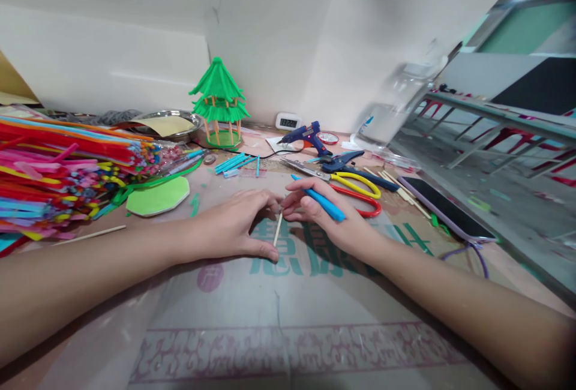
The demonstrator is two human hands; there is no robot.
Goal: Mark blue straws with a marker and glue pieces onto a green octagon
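A short thin wooden stick [278, 230] stands slanted in the middle, its lower end by the thumb of my left hand [243, 222] and its upper end at the fingertips. My left hand is closed around it in a loose pinch. My right hand [324, 210] is curled beside it, fingertips meeting near the stick's upper end. A blue pen [326, 203] lies across the right hand, held between thumb and fingers, with its narrow end pointing up and left. Both hands are just above a plastic-covered sheet [216, 324] with printed characters and a patterned border.
Colourful pipe cleaners [67, 180] pile up at left, by a green octagonal piece [158, 196]. Behind stand a green-roofed model pavilion [219, 105], blue sticks [236, 163], a timer [288, 120] and a glue gun [308, 137]. Scissors [360, 198], pliers [344, 162] and a phone [443, 207] lie right.
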